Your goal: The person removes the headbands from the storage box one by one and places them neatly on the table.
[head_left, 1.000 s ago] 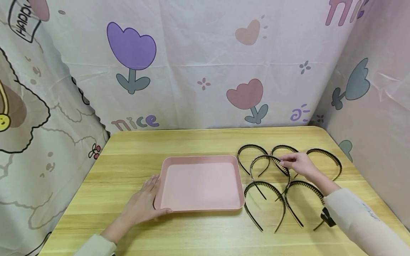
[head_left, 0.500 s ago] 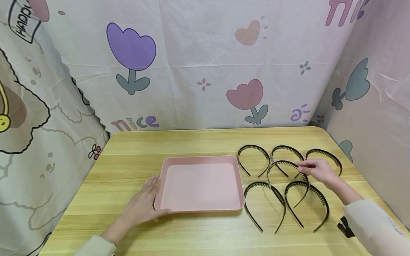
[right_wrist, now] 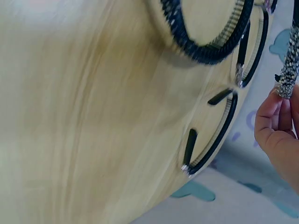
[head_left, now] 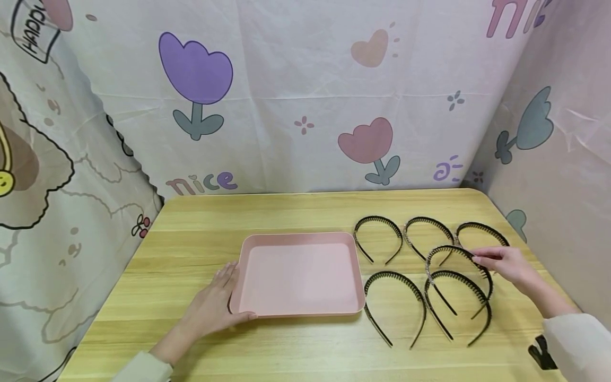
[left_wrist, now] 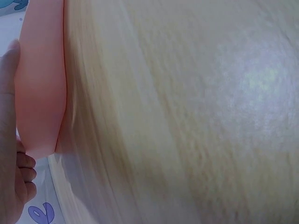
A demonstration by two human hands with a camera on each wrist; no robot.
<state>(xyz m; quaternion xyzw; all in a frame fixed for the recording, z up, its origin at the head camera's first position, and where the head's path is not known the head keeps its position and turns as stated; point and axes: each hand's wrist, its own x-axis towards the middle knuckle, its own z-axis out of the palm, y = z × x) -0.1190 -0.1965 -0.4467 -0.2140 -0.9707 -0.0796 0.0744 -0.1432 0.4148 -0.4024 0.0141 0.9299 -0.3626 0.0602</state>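
Observation:
My right hand (head_left: 508, 264) pinches a black headband (head_left: 436, 260) by the right side of its arch. Small comb teeth line its inner edge, and its outside sparkles with stones in the right wrist view. The held headband hangs above another headband (head_left: 458, 274) on the table, overlapping it in the head view. To the left, my left hand (head_left: 212, 302) lies against the near left corner of a shallow pink tray (head_left: 360, 276). Its fingers extend along the tray's left side, and the thumb lies along the front wall. Nothing lies in the tray.
Beside the tray's right side lie several similar headbands: one at the front (head_left: 393, 274), and three in the back row, at the left (head_left: 377, 218), middle (head_left: 427, 220) and right (head_left: 482, 226). Patterned cloth (head_left: 286, 63) encloses the wooden table (head_left: 200, 212).
My right hand has carried the pinched headband to the right and slightly toward me, from over the middle of the group to over the front right headband. The left hand and tray stay put.

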